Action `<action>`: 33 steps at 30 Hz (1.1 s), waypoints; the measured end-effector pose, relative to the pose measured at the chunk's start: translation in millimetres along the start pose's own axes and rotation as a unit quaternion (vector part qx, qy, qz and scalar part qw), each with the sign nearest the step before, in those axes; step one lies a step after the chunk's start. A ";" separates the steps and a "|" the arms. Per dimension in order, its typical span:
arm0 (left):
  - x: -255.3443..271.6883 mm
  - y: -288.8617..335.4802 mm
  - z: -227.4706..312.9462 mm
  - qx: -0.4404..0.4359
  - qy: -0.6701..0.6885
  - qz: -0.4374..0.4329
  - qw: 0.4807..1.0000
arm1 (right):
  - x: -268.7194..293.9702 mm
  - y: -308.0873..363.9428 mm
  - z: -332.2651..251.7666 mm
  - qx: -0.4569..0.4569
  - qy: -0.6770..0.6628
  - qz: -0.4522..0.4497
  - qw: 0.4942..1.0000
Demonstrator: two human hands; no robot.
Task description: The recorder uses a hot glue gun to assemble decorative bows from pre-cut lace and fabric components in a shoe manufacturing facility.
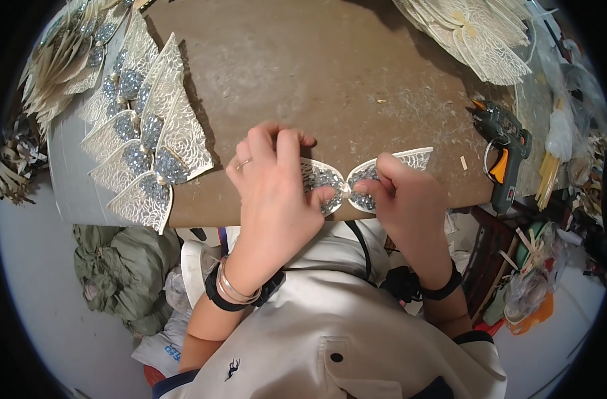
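- At the near edge of the brown worktop (263,73), right of its middle, lies the cream lace bow with silver-grey glitter lobes (346,189).
- The left hand (273,183) grips its left wing, thumb pressed on the glitter; the right hand (411,207) pinches the right wing between thumb and bent forefinger.
- For a neat result, both thumbs should probably press evenly, close to the centre knot, keeping the wings level without creasing the lace.
- By the worktop's right edge, a clear plastic bag (560,136) holds slim yellowish sticks (548,178), their lower ends poking out.
- Below the near left corner slumps an olive-green fabric sack (117,279); its contents are hidden.
- Below the near right corner, a crumpled clear bag (529,292) has contents too jumbled to tell.
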State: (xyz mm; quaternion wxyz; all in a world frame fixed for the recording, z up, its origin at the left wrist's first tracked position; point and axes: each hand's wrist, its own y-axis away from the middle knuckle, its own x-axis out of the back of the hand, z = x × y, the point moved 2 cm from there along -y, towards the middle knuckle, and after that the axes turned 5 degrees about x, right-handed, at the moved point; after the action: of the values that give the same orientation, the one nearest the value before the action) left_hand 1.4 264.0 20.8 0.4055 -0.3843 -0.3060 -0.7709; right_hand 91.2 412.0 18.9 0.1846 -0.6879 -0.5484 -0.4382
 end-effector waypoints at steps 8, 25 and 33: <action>-1.3 -0.7 -2.0 -0.008 -0.024 -0.034 0.999 | -3.8 7.7 7.5 -0.021 0.003 0.059 0.998; 104.0 53.9 -115.9 0.090 -0.024 0.025 0.995 | -13.5 10.1 -9.5 0.022 -0.340 0.112 0.933; 108.3 61.8 -111.1 0.144 -0.150 0.158 0.965 | 69.7 5.2 19.1 -0.031 -0.266 0.233 0.935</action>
State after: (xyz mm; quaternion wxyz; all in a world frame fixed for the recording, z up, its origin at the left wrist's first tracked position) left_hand -24.4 104.9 64.3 0.5227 -0.4764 -0.4063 -0.5787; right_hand 104.6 465.7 65.7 0.1075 -0.8930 -0.3880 -0.2012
